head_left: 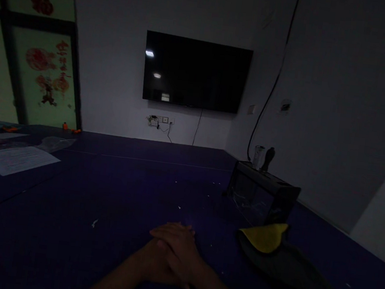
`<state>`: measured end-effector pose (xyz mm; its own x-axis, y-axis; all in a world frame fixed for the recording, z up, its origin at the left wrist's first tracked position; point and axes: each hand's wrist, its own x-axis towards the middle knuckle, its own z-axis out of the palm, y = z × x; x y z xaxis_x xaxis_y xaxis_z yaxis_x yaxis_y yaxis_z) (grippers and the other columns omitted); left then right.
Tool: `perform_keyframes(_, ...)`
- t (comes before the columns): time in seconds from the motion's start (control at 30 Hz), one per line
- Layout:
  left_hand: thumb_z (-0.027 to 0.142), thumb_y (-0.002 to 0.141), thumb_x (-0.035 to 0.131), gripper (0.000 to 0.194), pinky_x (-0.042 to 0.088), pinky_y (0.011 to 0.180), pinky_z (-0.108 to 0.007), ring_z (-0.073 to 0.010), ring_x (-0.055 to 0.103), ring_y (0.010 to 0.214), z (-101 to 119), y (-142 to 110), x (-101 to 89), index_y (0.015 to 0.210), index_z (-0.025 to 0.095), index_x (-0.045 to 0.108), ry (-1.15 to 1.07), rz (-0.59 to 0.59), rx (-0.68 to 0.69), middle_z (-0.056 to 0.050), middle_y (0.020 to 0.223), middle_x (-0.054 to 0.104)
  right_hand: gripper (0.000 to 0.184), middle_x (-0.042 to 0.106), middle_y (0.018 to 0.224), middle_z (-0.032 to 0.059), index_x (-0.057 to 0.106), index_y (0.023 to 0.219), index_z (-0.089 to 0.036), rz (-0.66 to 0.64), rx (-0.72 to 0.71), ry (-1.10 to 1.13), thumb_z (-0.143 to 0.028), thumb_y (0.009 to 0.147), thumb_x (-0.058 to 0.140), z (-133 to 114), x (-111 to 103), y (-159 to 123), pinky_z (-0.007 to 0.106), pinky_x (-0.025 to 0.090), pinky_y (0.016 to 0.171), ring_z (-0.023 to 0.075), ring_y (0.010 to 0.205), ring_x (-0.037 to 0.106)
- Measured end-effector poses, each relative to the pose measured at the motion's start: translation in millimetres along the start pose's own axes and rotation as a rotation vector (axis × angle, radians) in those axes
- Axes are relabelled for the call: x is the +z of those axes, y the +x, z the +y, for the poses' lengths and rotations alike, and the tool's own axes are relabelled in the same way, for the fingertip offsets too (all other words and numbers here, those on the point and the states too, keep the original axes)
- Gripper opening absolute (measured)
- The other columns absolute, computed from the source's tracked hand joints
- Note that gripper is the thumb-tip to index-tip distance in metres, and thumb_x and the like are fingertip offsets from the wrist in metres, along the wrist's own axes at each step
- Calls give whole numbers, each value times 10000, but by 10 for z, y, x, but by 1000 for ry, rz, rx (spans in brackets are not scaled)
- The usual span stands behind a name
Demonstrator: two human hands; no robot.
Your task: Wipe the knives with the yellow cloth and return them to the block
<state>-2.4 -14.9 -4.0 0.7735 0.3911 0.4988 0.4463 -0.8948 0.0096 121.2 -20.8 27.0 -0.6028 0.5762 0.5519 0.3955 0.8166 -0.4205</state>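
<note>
My two hands rest one over the other on the dark purple tabletop (131, 193), near the bottom middle of the head view. On top lies my right hand (180, 250), its fingers stretched across the back of my left. My left hand (156, 258) is underneath and partly covered; a few of its fingertips seem to show past the right hand, lying flat. No object is visible in either hand. To the right of them is a dark grey cloth (290, 267) with a yellow folded-over part (267, 236). Small white scraps (94, 223) are scattered around.
A dark box-shaped case (252, 195) stands at right, with a clear glass (258, 156) and a dark upright object (267, 159) on top. Papers (17, 159) and clear plastic (55, 143) lie at left. A television (197, 73) hangs on the far wall. The room is dim.
</note>
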Motion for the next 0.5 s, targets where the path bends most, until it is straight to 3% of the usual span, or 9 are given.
perform_keyframes(0.13,606,754,511,523,424,928,-320,-209,569,1059,4,5,30,1088,216,611,-156,9,1,-33,1079,670,347,675,1077,45,632,1119,-246,-4,125,29,-346,900,383,14,-72,-14,384,407,897,207,986,601)
perform_keyframes(0.23,626,757,488,567,435,903,-307,-214,581,1033,13,29,24,1087,180,600,-177,27,-1,-57,1063,673,407,691,1028,59,653,1086,-228,14,191,76,-421,907,343,10,-97,-21,350,430,844,210,944,618)
perform_keyframes(0.5,635,795,406,616,437,903,-345,-236,588,1009,-3,33,68,1091,124,582,-78,109,84,-119,1029,671,558,694,765,60,680,797,-189,26,200,85,-534,901,255,3,-100,3,280,418,681,184,714,614)
